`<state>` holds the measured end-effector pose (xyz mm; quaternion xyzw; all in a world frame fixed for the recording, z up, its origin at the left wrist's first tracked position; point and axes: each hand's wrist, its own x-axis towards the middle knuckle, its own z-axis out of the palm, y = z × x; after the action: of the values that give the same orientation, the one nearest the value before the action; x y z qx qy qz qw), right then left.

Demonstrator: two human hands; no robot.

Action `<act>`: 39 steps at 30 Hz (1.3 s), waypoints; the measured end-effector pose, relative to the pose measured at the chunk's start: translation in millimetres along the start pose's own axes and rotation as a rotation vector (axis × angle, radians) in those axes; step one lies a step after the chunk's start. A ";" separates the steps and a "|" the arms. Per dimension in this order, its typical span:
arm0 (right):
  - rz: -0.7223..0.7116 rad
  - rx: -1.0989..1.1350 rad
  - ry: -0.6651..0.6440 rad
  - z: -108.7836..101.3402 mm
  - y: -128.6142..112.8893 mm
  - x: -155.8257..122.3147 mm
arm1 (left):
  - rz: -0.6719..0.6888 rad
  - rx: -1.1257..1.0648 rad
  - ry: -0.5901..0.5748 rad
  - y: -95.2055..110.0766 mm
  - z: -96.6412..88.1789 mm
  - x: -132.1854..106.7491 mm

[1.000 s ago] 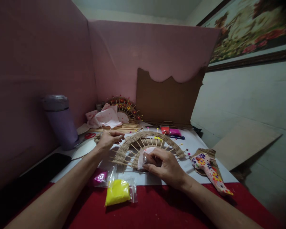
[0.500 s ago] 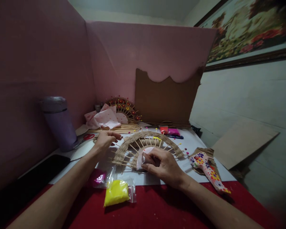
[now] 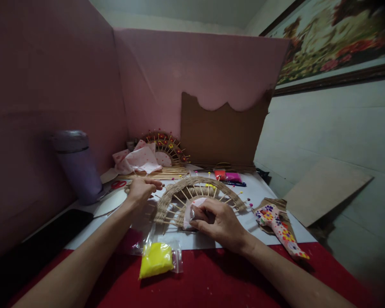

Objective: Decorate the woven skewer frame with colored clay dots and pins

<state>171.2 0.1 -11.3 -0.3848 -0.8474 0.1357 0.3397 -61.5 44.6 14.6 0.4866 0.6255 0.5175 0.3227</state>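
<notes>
The worktop (image 3: pixel 211 280) spreads under everything, red at its near edge and white beyond, with a cardboard (image 3: pixel 223 137) standing at the back. A purple bottle (image 3: pixel 75 169) stands at the left, well apart from the work. The fan (image 3: pixel 167 201), a woven arch of twine on sticks, lies in the middle of the white part, between and just ahead of the hands; whether it is flat or propped, I cannot tell. Its long axis runs left to right, with the curve turned away from the person and the straight side toward them. The right hand (image 3: pixel 221 222) is the nearer to its centre, over the inner half-disc (image 3: pixel 186 212), fingers closed in a pinch on a small shiny packet (image 3: pixel 194 212). The left hand (image 3: pixel 143 189) is outside the arch, at its upper left, fingers nearly together by the stick tips; whether they have hold of anything, I cannot tell. A second fan (image 3: pixel 163 139) is well behind, near the cardboard. A flowered figure (image 3: pixel 279 231) lies off the right end, a twine roll (image 3: pixel 199 191) shows just behind the arch, and a yellow bag (image 3: pixel 156 260) lies on the near side. The left forearm runs in over the left side; nothing lies between the right hand and the half-disc. Smallest are the coloured beads (image 3: pixel 251 205) on the tips along the curve and right; the lower left sticks look bare.
</notes>
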 end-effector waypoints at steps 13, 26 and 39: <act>-0.021 0.011 0.005 -0.5 0.2 -0.6 | -0.001 0.083 0.021 3.1 -0.6 -3.0; -0.019 0.009 0.027 -1.5 -0.3 0.0 | -0.173 -0.105 -0.291 2.2 -17.1 3.1; -0.044 0.031 0.063 0.0 0.1 -0.1 | -0.340 -0.121 -0.560 2.0 -10.9 -8.9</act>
<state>171.3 0.1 -11.4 -0.3651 -0.8423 0.1289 0.3751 -67.9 32.6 18.4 0.4785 0.5528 0.3387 0.5923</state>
